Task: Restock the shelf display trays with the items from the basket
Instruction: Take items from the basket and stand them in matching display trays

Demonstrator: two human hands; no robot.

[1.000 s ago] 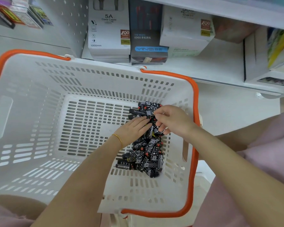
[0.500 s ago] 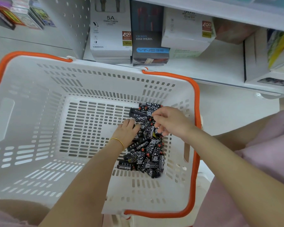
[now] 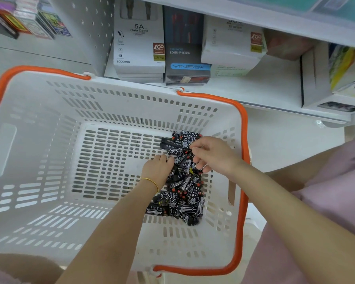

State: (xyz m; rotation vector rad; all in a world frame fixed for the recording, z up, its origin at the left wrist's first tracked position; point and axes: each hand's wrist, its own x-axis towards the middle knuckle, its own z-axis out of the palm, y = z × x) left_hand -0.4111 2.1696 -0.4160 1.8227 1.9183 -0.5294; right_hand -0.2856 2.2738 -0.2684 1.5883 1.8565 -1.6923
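Head view: both your hands are down in the white basket [image 3: 131,95], on the black lighters [image 3: 184,193] heaped at its right side. Your right hand [image 3: 211,156] pinches one at the far end. Your left hand [image 3: 157,169] curls into the heap; I cannot tell whether it holds anything.

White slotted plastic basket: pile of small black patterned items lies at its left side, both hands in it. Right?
No. Head view: the small black patterned items lie at the right side of the white plastic basket, left hand and right hand in them.
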